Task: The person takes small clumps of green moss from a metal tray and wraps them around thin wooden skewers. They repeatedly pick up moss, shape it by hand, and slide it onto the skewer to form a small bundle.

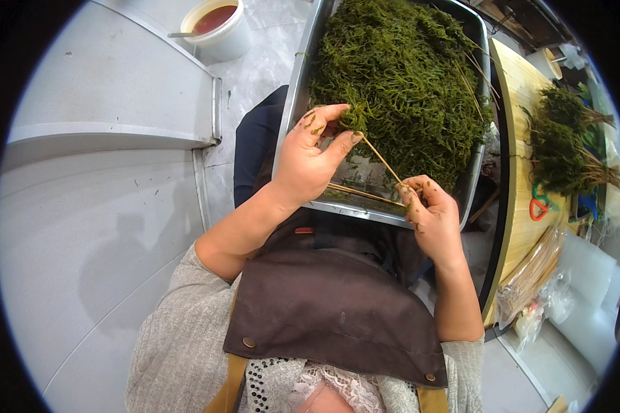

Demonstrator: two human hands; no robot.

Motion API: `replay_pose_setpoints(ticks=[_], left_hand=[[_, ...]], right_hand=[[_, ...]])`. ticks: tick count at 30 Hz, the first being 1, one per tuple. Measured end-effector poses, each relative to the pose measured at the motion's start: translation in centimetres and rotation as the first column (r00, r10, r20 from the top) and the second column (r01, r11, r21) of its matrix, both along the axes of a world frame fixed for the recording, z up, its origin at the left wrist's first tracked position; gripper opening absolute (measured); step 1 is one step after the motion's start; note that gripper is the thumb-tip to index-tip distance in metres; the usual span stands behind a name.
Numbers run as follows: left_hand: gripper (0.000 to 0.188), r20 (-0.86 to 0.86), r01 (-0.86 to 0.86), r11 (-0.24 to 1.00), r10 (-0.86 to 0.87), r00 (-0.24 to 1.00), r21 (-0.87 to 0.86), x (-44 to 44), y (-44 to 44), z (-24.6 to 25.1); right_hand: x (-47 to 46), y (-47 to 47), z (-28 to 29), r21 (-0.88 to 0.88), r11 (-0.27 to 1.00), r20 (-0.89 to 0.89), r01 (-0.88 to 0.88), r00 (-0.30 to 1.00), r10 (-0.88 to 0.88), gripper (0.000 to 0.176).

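A metal tray (pixel 473 206) on the lap holds a big heap of green seaweed-like strands (pixel 398 77). My left hand (pixel 310 155) pinches a small tuft (pixel 355 117) of these strands around the upper end of a thin wooden skewer (pixel 382 159). The skewer's lower end is between the thumb and fingers of my right hand (pixel 431 211). More thin skewers (pixel 367 193) lie near the tray's close edge, passing behind my left wrist and reaching my right hand. Other sticks (pixel 469 88) rest at the heap's right side. Green bits cling to both hands.
To the right, a wooden table (pixel 516 129) bears bundles of skewered greenery (pixel 558 139), scissors with red and green handles (pixel 539 206) and a plastic-wrapped pack of sticks (pixel 532 273). A white bucket (pixel 225 41) with reddish liquid stands at upper left, beside a grey panel (pixel 108 77).
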State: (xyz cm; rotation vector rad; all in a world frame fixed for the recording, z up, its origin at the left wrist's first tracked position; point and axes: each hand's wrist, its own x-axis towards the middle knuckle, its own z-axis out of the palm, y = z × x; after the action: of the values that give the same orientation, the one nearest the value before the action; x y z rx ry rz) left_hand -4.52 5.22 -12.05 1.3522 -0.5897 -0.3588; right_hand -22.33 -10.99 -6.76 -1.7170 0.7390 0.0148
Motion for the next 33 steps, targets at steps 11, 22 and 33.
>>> replay_pose_setpoints(ticks=[11,22,33], left_hand=[[0.024,-0.568,0.07,0.954,-0.232,0.79,-0.291,0.4,-0.9,0.6],[0.022,-0.55,0.175,0.968,-0.246,0.798,-0.179,-1.1,-2.0,0.3],[0.029,-0.444,0.507,0.743,-0.313,0.84,0.436,-1.5,-0.8,0.2]], right_hand=[[0.5,0.1,-2.1,0.226,0.971,0.127,0.084,0.985,-0.115,0.012],[3.5,0.2,-1.0,0.253,0.967,0.17,0.008,0.984,-0.053,0.018],[0.5,-1.2,-3.6,-0.082,0.986,-0.012,-0.144,0.99,0.143,0.017]])
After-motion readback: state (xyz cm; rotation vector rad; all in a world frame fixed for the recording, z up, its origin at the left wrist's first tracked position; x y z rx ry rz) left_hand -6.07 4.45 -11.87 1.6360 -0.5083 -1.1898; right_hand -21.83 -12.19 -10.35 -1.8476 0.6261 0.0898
